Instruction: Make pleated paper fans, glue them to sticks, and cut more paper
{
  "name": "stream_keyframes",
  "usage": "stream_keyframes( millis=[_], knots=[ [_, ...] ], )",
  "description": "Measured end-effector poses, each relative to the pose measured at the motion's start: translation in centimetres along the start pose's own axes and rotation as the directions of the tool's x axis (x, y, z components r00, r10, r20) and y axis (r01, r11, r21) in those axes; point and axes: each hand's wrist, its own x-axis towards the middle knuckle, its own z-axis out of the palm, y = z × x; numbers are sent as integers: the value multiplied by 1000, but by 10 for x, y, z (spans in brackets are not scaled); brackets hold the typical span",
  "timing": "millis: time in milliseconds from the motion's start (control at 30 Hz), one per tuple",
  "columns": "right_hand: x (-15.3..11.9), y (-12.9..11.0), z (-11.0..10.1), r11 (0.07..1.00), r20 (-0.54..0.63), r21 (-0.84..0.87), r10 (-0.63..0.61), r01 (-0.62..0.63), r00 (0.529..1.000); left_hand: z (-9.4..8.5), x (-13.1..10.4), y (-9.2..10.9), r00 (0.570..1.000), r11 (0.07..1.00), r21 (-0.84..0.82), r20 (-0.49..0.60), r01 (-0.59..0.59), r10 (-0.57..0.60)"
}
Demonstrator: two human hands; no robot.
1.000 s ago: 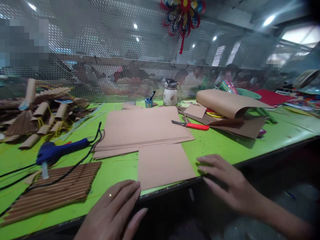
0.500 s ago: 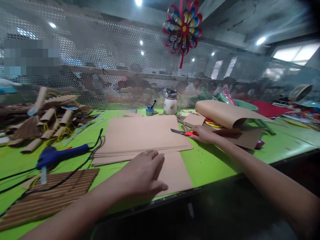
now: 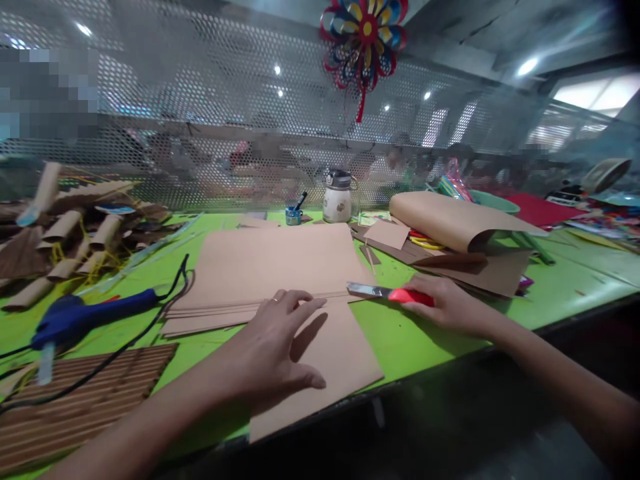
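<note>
In my right hand point(image 3: 445, 303) is a red-handled utility knife point(image 3: 413, 297), its blade out and pointing left over the right edge of the brown paper. My left hand point(image 3: 283, 350) is spread, fingers apart, above a single brown sheet point(image 3: 345, 347) at the table's front edge. Whether its fingertips touch the paper I cannot tell. Behind that hand lies a stack of brown paper sheets point(image 3: 275, 257), its near edges slightly fanned out.
Left are a blue glue gun point(image 3: 95, 313) with a black cord, corrugated cardboard point(image 3: 100, 387) and cardboard tubes point(image 3: 105, 230). A white bottle point(image 3: 337, 200) and small blue jar point(image 3: 293, 215) stand behind. Rolled brown paper point(image 3: 440, 217) lies right, by a perforated screen point(image 3: 210, 133).
My right hand has lifted the knife and brought it nearer to me, beside the stack's near right corner. My left hand stays spread over the front sheet. The view has shifted slightly.
</note>
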Motion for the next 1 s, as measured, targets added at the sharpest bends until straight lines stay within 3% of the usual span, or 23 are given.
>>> stream_keyframes(
  millis=[200,467,733,1000],
  knots=[
    [-17,-19,4,1000,-10,11,-25,25,1000,2,1,3,993,998,24,-95,-66,67],
    [-15,-22,10,996,-178,41,-70,79,981,7,6,8,956,992,68,-269,-105,120],
    [-23,-27,16,997,-318,21,-65,76,946,5,5,10,949,989,85,-283,-118,138],
    [-34,-27,30,995,-362,58,-55,82,930,9,6,10,964,990,84,-232,-110,127]
  ],
)
